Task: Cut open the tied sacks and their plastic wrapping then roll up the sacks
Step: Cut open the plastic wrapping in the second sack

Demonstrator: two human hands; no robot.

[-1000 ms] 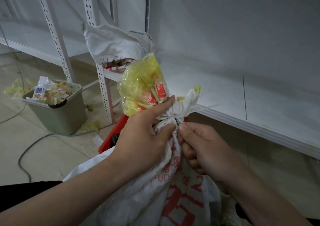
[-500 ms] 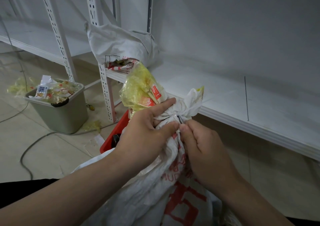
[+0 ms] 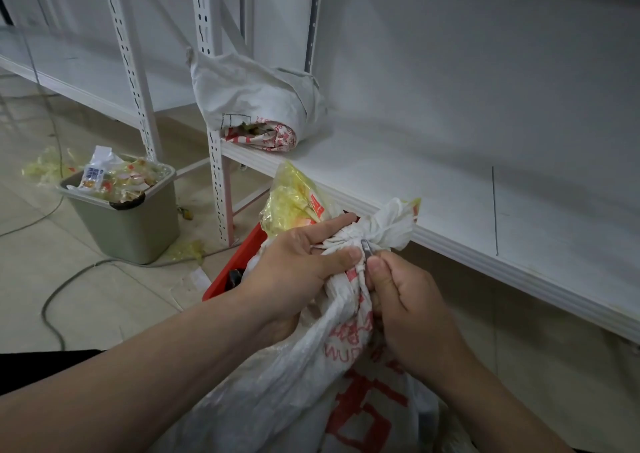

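We hold the white sack (image 3: 332, 331) upright between our forearms, its long axis rising to the tied neck (image 3: 360, 241). Our left hand (image 3: 298, 269) clamps that neck from the left; our right hand (image 3: 405, 300), just right of it, pinches a small blade (image 3: 365, 246) whose tip touches the knot.

A grey-green plastic waste bin (image 3: 126, 218), heaped with yellow wrappers and packets, stands on the pale tiled floor (image 3: 52, 279) at about nine o'clock, near a white perforated metal shelf upright (image 3: 216, 161). A dark cable (image 3: 65, 286) curls over the tiles in front of the bin, and scraps of yellow plastic film (image 3: 45, 168) lie behind it at ten o'clock. At centre, under the edge of the white metal shelf (image 3: 450, 189), part of a red plastic crate (image 3: 239, 265) shows.
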